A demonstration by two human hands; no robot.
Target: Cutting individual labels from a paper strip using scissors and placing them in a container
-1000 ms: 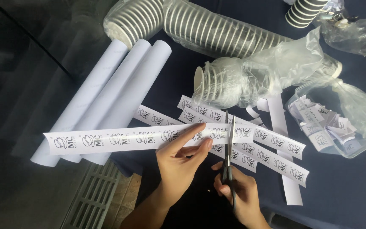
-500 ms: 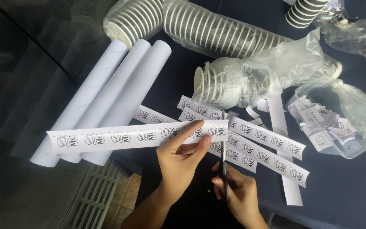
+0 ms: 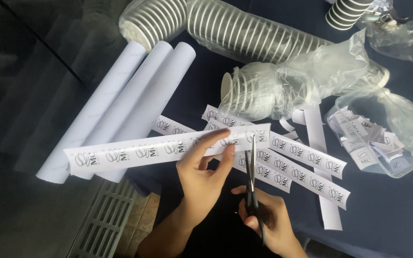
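The right hand (image 3: 268, 220) is closest, low in the picture. It grips the handles of a pair of scissors (image 3: 252, 184). The blades point up and meet the long paper strip (image 3: 166, 149) close to its right end.

The left hand (image 3: 201, 174) is just beside the scissors. Its thumb and fingers pinch the long paper strip and hold it up flat above the worktop (image 3: 388, 215). The strip is white with round dark marks in a row. It sticks out far to the left, over the paper rolls.

Behind the hands, more cut strips (image 3: 295, 160) lie in a loose pile on the dark blue worktop. To the right sits a clear bag of small paper pieces (image 3: 383, 138).

Three white paper rolls (image 3: 135, 100) lie side by side on the left. Farther back are stacks of paper cups (image 3: 254, 33), some in a clear plastic wrap (image 3: 311, 76).
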